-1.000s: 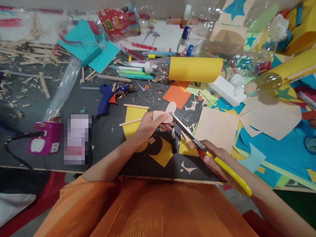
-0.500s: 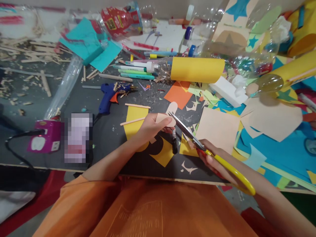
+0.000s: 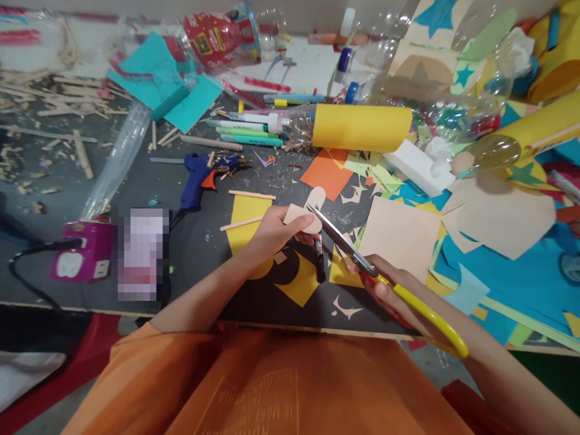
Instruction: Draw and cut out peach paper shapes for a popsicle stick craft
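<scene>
The person's left hand pinches a small cream paper piece with rounded lobes, thumb on top, above the dark table. The right hand grips the scissors by their yellow and red handles, and the blades point up and leftward to the notch between the lobes. Whether the blades are closed on the paper is hard to tell at this size. Just below the left fingers lies a black pen, beside a yellow offcut with a curved cut-out. A cream sheet rests beyond the right hand, and a blue glue gun lies to the left, well apart from both hands.
</scene>
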Demonstrator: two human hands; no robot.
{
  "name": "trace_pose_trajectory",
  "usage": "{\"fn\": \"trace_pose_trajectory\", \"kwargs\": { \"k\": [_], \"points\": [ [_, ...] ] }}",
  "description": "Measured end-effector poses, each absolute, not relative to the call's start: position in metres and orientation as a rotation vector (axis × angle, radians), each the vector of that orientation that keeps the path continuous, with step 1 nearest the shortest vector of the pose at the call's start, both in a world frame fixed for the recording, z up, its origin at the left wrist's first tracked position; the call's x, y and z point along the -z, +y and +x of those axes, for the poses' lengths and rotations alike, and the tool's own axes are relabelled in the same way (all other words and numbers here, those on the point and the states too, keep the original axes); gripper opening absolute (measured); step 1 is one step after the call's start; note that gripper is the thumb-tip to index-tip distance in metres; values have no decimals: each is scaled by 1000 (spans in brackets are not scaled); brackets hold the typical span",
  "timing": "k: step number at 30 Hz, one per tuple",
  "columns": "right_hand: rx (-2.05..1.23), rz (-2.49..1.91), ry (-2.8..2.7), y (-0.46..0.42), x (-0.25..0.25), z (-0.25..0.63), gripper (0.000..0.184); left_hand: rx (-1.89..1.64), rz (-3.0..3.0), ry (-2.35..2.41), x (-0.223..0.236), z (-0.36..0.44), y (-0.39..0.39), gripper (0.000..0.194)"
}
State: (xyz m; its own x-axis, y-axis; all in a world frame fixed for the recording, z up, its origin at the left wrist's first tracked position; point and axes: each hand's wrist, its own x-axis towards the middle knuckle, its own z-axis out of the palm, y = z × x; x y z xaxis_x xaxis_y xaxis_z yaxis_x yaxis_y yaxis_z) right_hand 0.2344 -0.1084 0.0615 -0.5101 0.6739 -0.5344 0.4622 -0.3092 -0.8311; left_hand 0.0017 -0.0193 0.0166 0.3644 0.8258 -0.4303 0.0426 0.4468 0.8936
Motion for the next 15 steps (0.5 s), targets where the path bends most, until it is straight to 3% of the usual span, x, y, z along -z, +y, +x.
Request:
{"fn": "trace_pose_trajectory", "kwargs": {
  "k": [15],
  "points": [
    [-1892,-1466,-1742,-109,-62,236,44,-658,992,1087,-14,2,-18,26]
  ]
}}
